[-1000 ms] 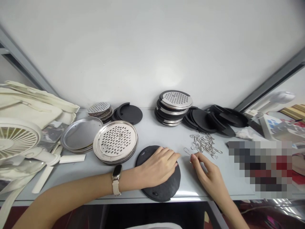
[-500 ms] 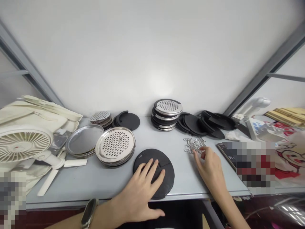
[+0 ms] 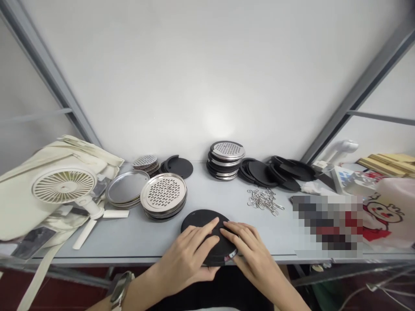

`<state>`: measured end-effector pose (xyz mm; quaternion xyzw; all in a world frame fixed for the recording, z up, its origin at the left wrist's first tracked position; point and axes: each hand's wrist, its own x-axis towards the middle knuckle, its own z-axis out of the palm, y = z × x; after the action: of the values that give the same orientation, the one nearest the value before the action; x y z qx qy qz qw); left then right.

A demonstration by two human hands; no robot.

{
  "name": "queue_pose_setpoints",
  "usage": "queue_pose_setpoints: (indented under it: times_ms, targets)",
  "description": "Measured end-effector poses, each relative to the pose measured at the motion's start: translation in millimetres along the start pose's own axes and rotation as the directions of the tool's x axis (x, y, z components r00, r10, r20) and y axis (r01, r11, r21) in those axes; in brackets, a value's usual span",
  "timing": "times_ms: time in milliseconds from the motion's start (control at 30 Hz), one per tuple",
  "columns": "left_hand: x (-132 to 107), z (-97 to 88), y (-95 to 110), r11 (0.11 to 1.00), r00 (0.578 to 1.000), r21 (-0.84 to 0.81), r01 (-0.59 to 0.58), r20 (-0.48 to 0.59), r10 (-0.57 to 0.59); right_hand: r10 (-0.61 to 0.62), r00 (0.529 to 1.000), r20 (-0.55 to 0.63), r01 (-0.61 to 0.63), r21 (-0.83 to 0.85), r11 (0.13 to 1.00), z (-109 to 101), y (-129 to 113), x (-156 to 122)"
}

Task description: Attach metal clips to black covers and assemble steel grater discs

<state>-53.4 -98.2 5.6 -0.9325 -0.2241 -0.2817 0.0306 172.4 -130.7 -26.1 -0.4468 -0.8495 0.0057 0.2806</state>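
A black round disc [image 3: 202,218] lies at the front edge of the table, with both hands on it. My left hand [image 3: 189,250] grips its left side, fingers across the top and thumb below the near rim. My right hand [image 3: 249,246] holds the right side, fingertips on top and thumb by the edge, where a shiny strip shows. The disc's underside is hidden. Beyond my right hand lies a pile of small metal wire hooks [image 3: 264,201]. Left of the disc is a stack of round metal grater plates [image 3: 164,194].
Plain metal discs [image 3: 126,188] are stacked at left, near a white fan [image 3: 63,185] and a cream bag [image 3: 35,185]. At the back stand assembled graters [image 3: 227,151] and black round covers [image 3: 264,172]. A printed bag [image 3: 389,211] lies at right.
My right hand has left the wire hooks and come onto the right side of the black disc. My left thumb has moved in under the disc's near rim. The view has shifted slightly.
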Motion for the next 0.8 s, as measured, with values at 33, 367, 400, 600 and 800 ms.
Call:
queue_pose_setpoints:
  times_ms: [33,367,400,600,800]
  targets:
    - [0,-1.2,3,1.0,0.996,-0.008,0.03,-0.086,-0.031,-0.038,0.999,-0.031,0.038,-0.006,0.999,-3,4,3]
    - [-33,0.2,16,0.954,0.932,-0.057,0.295,-0.202,-0.301,0.37,0.798,-0.476,-0.278,0.253,0.927,-61,77,74]
    - [-35,4.6,17,0.947,0.929,-0.094,0.306,-0.188,-0.319,0.437,0.743,-0.507,-0.286,0.35,0.892,-69,87,89]
    - [-43,28.0,27,0.94,0.942,-0.195,0.281,-0.133,-0.309,0.729,0.618,-0.296,-0.335,0.739,0.585,-89,145,185]
    - [-48,41.0,28,0.946,0.935,-0.128,0.299,-0.158,-0.317,0.768,0.604,-0.213,-0.531,0.611,0.587,-68,167,217]
